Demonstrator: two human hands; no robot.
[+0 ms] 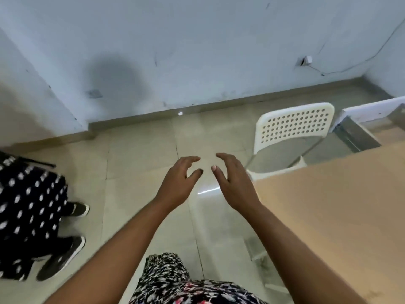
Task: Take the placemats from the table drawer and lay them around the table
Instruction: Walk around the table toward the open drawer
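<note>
A light wooden table [341,207] fills the right side of the head view, its top bare. No drawer and no placemats show in this view. My left hand [177,183] and my right hand [234,183] are stretched out in front of me over the tiled floor, left of the table's edge. Both hands are empty, fingers spread and slightly curled, palms facing each other a short way apart.
A white perforated chair [293,126] stands at the table's far corner. Another person in a dotted dark dress [30,211] and dark shoes [63,257] stands at the left. A pale wall and skirting run behind, with tiled floor [140,150] between.
</note>
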